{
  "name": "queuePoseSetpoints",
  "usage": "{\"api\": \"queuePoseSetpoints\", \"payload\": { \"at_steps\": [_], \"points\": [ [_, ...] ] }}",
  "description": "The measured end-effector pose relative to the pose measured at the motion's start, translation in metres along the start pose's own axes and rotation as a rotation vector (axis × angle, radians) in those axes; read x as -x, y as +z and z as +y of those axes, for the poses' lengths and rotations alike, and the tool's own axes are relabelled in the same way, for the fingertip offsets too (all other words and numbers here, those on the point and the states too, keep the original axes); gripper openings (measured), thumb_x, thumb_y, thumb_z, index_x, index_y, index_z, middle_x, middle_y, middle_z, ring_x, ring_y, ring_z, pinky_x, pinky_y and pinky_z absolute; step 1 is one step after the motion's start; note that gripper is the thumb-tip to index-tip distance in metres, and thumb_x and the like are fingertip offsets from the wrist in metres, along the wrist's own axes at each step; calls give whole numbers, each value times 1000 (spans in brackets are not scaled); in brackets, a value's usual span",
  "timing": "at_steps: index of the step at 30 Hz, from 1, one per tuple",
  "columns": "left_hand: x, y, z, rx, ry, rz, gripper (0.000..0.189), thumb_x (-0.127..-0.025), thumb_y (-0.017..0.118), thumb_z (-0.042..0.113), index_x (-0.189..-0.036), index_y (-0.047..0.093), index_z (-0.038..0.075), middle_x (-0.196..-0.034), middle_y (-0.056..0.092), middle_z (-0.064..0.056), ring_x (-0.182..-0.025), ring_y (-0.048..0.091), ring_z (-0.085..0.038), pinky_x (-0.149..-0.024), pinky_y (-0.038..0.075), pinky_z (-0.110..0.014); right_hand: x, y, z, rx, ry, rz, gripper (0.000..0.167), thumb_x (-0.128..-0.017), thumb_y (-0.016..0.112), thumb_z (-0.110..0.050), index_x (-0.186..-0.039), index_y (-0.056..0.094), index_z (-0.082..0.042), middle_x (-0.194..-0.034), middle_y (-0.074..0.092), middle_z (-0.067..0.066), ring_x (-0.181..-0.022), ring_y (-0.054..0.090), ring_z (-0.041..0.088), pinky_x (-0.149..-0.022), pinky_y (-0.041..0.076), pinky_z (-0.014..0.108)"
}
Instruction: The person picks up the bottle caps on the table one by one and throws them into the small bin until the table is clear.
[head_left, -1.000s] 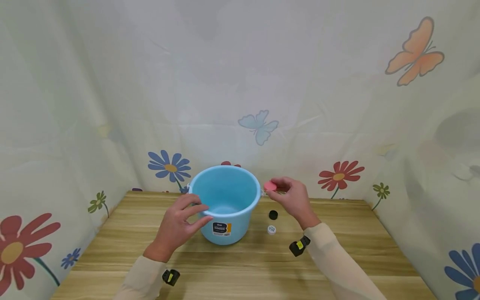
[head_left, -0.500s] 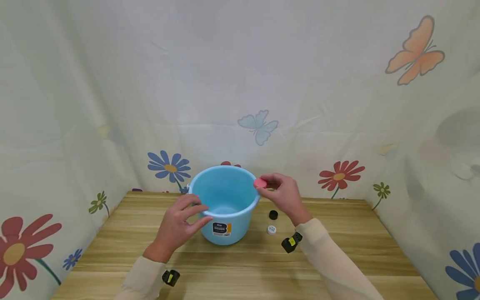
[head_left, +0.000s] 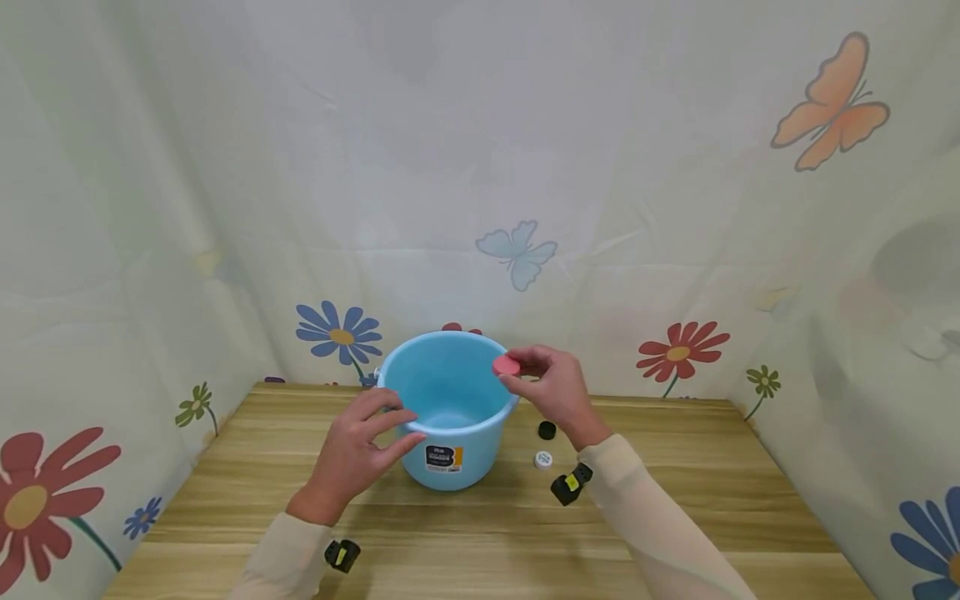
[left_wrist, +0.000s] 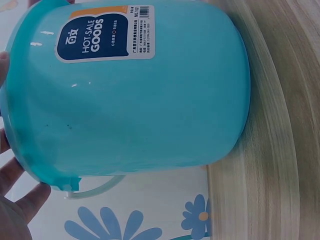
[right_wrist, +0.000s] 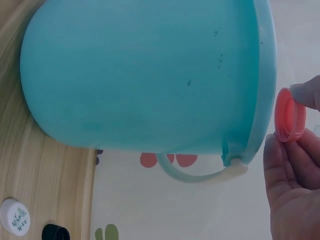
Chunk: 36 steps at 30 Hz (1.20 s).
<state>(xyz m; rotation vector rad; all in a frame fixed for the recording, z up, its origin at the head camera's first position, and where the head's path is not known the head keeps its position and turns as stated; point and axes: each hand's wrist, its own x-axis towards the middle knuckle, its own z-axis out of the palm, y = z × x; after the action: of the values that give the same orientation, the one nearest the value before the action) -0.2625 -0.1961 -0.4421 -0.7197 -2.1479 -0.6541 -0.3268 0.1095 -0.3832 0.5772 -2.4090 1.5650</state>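
A light blue plastic bucket [head_left: 450, 454] with a dark label stands upright on the wooden table. My left hand [head_left: 352, 450] holds its near left rim, thumb on the front and fingers at the rim; the left wrist view shows those fingers [left_wrist: 35, 197] along the edge. Between thumb and fingers, my right hand [head_left: 558, 387] pinches a red ribbed bottle cap [head_left: 506, 366]. That cap is over the bucket's right rim. In the right wrist view, the red cap [right_wrist: 289, 116] shows its hollow side, just above the rim.
Right of the bucket, a black cap [head_left: 547, 430] and a white cap [head_left: 543, 459] with a printed top lie on the table [head_left: 675, 475]. A pale curtain [head_left: 420, 167] with flowers and butterflies hangs behind. The bucket's handle [right_wrist: 195, 175] hangs at its back.
My right hand has moved left with the red cap, from beside the bucket to over its right rim. The left hand and bucket have stayed in place.
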Motion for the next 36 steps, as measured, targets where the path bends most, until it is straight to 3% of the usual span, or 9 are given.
{"api": "queuePoseSetpoints", "payload": {
  "at_steps": [9,30,36],
  "points": [
    [-1,0,1,-4,4,4,34,-70,95,30,-97,81,15,-102,68,1,-105,64,-21,-93,61,-54,0,3,-3,-11,-28,-2,41,-86,85,-23,-122,72,-9,-116,74,7,-102,72,24,-88,64,35],
    [-1,1,0,-10,5,7,34,-70,95,28,-98,81,14,-103,68,1,-107,64,-21,-93,61,-54,-6,8,-5,-23,-4,-32,44,-86,85,-26,-124,72,-10,-118,74,7,-106,72,24,-91,63,38],
    [-1,1,0,-14,5,6,34,-71,94,29,-98,81,16,-104,69,2,-106,65,-21,-93,61,-53,-6,9,-2,3,-5,-35,61,-84,86,-37,-135,66,-9,-134,69,9,-124,66,29,-103,57,48]
  ]
}}
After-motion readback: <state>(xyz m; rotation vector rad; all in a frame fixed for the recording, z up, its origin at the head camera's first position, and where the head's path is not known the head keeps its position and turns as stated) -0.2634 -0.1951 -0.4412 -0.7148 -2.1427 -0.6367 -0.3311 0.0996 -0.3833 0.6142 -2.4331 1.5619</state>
